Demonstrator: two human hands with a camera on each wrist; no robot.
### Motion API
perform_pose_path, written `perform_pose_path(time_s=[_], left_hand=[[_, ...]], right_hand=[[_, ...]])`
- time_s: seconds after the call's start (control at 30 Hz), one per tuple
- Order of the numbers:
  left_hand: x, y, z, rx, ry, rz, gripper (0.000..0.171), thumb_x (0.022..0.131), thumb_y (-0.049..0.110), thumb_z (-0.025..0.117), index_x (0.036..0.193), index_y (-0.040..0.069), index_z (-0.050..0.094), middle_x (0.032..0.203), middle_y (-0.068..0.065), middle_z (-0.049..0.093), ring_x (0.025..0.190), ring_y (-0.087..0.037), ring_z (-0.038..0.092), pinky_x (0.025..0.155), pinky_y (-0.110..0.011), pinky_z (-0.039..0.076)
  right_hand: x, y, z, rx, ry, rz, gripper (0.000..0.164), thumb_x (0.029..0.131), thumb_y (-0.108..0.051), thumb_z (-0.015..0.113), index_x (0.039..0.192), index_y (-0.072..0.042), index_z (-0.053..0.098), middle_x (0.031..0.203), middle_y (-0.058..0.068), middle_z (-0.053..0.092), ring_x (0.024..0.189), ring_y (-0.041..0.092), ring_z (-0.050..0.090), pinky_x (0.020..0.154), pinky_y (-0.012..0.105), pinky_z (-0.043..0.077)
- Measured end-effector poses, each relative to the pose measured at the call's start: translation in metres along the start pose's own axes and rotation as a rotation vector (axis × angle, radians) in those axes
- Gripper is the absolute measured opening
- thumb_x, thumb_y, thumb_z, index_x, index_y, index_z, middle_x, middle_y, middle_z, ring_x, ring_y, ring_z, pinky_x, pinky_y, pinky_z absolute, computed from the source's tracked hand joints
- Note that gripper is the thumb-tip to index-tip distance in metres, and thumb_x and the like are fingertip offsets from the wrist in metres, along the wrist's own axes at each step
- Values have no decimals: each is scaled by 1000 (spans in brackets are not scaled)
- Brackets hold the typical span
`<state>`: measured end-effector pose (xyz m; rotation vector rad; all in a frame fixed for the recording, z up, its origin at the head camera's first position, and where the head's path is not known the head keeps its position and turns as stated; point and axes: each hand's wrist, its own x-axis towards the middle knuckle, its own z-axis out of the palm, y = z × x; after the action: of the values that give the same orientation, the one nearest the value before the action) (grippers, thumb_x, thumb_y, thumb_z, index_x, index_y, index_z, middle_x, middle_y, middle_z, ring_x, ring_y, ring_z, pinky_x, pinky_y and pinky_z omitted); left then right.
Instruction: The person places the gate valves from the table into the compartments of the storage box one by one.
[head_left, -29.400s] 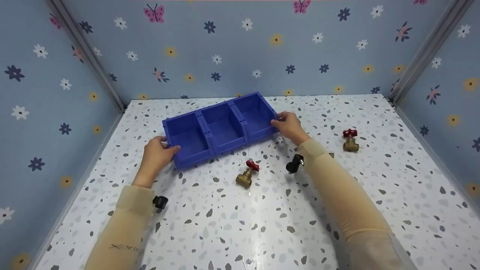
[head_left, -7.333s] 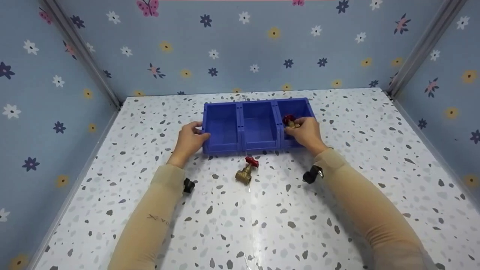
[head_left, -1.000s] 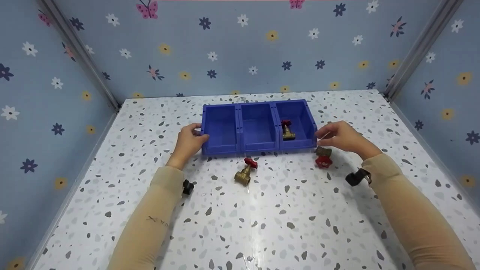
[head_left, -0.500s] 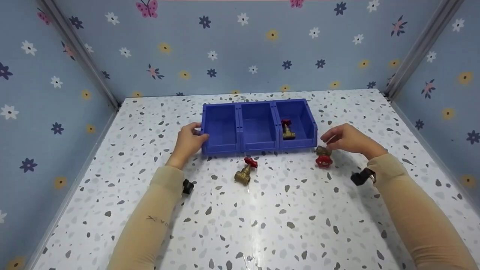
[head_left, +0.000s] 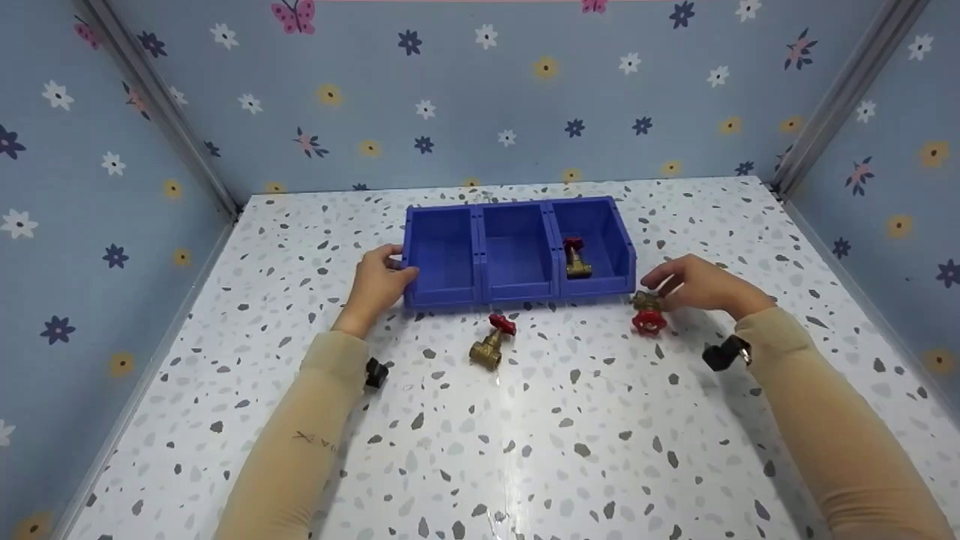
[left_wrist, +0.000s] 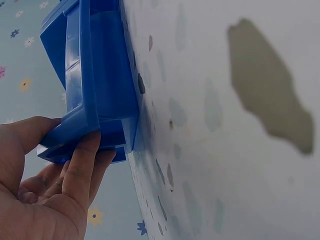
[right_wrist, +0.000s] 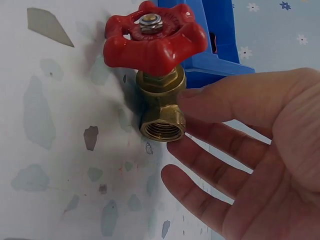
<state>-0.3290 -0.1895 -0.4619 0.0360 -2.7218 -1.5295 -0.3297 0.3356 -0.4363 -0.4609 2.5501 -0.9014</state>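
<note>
My left hand (head_left: pixel 377 289) grips the left end of a blue three-compartment storage bin (head_left: pixel 481 294), thumb on the front rim; in the left wrist view its fingers (left_wrist: pixel 80 172) wrap the bin's edge. A brass gate valve (head_left: pixel 577 264) with a red handwheel lies in the right compartment. By the bin's front right corner stands a second gate valve (head_left: pixel 647 313), its red wheel towards me. My right hand (head_left: pixel 705 283) is right beside it. In the right wrist view the thumb (right_wrist: pixel 220 102) is at the brass body, with the other fingers spread loosely behind, not closed round it.
A third gate valve (head_left: pixel 491 345) lies on the speckled white tabletop (head_left: pixel 420 480) in front of the bin's middle. Flower-patterned panels (head_left: pixel 480 97) close off the back and both sides.
Over the last second my right hand has drawn away from the bin's right edge and come down beside the second valve. Earlier it placed a valve in the right compartment. The left hand stays put.
</note>
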Motion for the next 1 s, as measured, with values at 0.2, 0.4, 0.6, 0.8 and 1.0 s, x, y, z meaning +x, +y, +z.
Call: perform_pose_path(time_s=[0.2,0.4,0.6,0.8,1.0], left_hand=[[0,0,1,2,-3,9,53,100,12,66,150,-6,57,132,-30,71,122,-39,70,104,-50,60],[2,-1,1,12,-1,2,53,101,12,66,149,-5,58,132,-29,71,120,-38,69,102,-49,60],[2,0,0,4,-7,-9,53,101,12,66,150,-5,57,134,-30,70,122,-39,69,104,-51,60],[2,0,0,1,-7,-12,52,101,11,67,149,-5,58,133,-30,69,123,-39,68,105,-52,59],[1,0,0,6,-5,-16,52,102,12,67,150,-4,57,133,-30,70,124,-40,69,106,-52,59]], right_hand=[[1,2,3,7,-43,-16,54,85,8,73,139,5,69,134,29,72,125,46,68,86,28,58],[2,1,3,-25,-62,-21,60,85,7,74,145,3,65,133,29,70,125,45,67,94,40,59],[2,0,3,-52,-84,11,59,91,-1,78,147,2,64,130,27,70,121,41,68,96,45,60],[2,0,5,-100,-89,22,58,90,-11,82,146,-3,67,124,21,73,112,33,69,94,43,58],[2,-2,8,-76,-113,-18,54,87,-9,85,139,1,71,111,16,78,93,16,68,80,28,57]])
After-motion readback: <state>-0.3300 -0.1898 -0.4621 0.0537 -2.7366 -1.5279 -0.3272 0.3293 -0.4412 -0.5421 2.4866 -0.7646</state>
